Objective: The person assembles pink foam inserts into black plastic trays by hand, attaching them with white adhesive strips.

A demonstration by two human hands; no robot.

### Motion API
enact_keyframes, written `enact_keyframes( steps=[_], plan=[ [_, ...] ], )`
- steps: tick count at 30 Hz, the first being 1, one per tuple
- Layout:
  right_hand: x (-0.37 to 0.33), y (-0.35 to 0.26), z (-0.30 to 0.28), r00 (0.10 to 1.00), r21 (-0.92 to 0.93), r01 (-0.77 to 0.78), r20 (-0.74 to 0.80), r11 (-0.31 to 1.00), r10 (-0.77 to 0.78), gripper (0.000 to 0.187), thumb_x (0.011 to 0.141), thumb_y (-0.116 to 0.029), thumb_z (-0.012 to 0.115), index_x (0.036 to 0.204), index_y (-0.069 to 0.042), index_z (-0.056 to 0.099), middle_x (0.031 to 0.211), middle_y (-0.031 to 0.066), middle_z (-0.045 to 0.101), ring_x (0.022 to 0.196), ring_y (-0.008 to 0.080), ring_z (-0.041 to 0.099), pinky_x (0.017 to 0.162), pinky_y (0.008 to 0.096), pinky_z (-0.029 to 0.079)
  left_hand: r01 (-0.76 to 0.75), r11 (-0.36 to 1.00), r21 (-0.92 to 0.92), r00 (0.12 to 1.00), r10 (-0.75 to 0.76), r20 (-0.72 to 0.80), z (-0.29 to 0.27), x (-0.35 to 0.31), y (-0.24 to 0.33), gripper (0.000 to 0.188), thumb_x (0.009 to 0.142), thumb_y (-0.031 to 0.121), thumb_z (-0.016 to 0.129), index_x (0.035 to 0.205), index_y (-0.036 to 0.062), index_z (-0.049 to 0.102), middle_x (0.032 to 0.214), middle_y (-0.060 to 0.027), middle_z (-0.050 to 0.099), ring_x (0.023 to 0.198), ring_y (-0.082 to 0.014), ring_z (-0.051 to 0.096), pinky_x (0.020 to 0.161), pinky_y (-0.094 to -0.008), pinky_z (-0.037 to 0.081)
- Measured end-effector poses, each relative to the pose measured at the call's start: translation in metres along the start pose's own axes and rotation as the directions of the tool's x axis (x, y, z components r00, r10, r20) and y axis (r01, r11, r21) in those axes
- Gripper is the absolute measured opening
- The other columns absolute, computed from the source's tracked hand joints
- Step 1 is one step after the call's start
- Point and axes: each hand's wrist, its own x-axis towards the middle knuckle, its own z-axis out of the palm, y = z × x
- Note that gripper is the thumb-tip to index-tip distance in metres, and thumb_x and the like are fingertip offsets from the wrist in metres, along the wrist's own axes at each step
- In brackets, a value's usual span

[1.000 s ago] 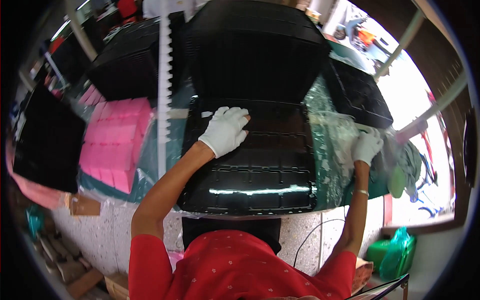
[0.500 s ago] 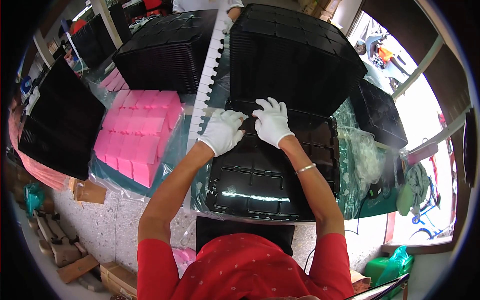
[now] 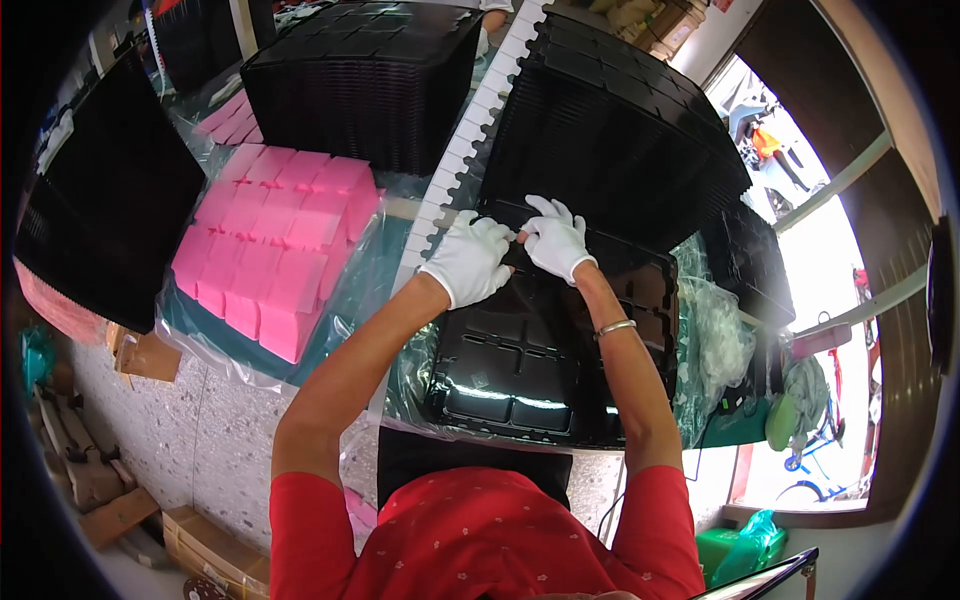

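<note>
A glossy black plastic tray (image 3: 505, 355) with moulded compartments lies flat on the table before me. Over its far left part, my white-gloved left hand (image 3: 468, 262) is closed, fingers curled, with bare fingertips showing. My right hand (image 3: 556, 240), gloved likewise, pinches thumb and forefinger close against the left fingertips, while its other fingers stick out. Whatever small thing sits between the fingertips is too small to name. Along the tray's left side runs a long white strip (image 3: 432, 226) with a notched edge.
Tall stacks of black trays stand behind my hands (image 3: 610, 130), at the back left (image 3: 360, 95) and far left (image 3: 110, 190). Pink foam blocks (image 3: 265, 235) sit on plastic film to the left. Crumpled clear plastic (image 3: 722, 335) lies right. Another person's hand (image 3: 494, 20) shows at the far edge.
My hands have come together, fingertips now nearly touching. The view has turned a little, so the table and stacks appear shifted and tilted.
</note>
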Motion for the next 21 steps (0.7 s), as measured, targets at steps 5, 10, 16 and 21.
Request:
enact_keyframes(
  steps=[5, 10, 16, 21],
  plan=[
    [0.0, 0.006, 0.006, 0.994, 0.05, -0.02, -0.108, 0.999, 0.025, 0.015, 0.082, -0.019, 0.06, 0.088, -0.017, 0.073, 0.147, -0.0005, 0.044, 0.139, 0.0335, 0.032, 0.11, 0.0646, 0.017, 0.011, 1.0, -0.003, 1.0, -0.011, 0.017, 0.001, -0.001, 0.001, 0.04, 0.084, 0.032, 0.063, 0.109, 0.0, 0.064, 0.12, -0.0099, 0.061, 0.113, -0.0269, 0.054, 0.102, -0.046, 0.035],
    [-0.004, 0.004, 0.013, 0.981, 0.032, -0.011, -0.194, 0.999, 0.017, 0.013, 0.081, -0.02, 0.061, 0.086, -0.017, 0.073, 0.145, -0.0009, 0.048, 0.138, 0.0319, 0.035, 0.109, 0.0658, 0.019, 0.026, 1.0, -0.004, 0.999, -0.025, 0.022, 0.003, -0.001, 0.0, 0.041, 0.084, 0.032, 0.064, 0.109, 0.0, 0.063, 0.118, -0.0103, 0.061, 0.112, -0.0273, 0.055, 0.102, -0.0446, 0.036],
    [-0.003, -0.008, 0.017, 0.965, 0.023, -0.079, -0.248, 0.997, 0.083, 0.012, 0.078, -0.024, 0.066, 0.081, -0.016, 0.075, 0.143, -0.002, 0.05, 0.138, 0.0302, 0.035, 0.108, 0.0653, 0.019, 0.018, 1.0, 0.004, 1.0, -0.018, 0.011, 0.004, -0.001, 0.001, 0.043, 0.083, 0.033, 0.064, 0.11, -0.0002, 0.062, 0.117, -0.0115, 0.061, 0.112, -0.0283, 0.054, 0.102, -0.0445, 0.036],
    [0.0, -0.013, 0.022, 0.953, 0.016, -0.135, -0.271, 0.991, 0.135, 0.012, 0.076, -0.025, 0.068, 0.078, -0.015, 0.074, 0.141, -0.0024, 0.051, 0.137, 0.0293, 0.036, 0.108, 0.0645, 0.019, 0.019, 1.0, -0.018, 0.998, -0.018, 0.063, -0.001, 0.0, -0.001, 0.045, 0.082, 0.034, 0.064, 0.111, -0.0005, 0.061, 0.117, -0.0132, 0.06, 0.114, -0.0292, 0.054, 0.104, -0.0458, 0.034]
  ],
)
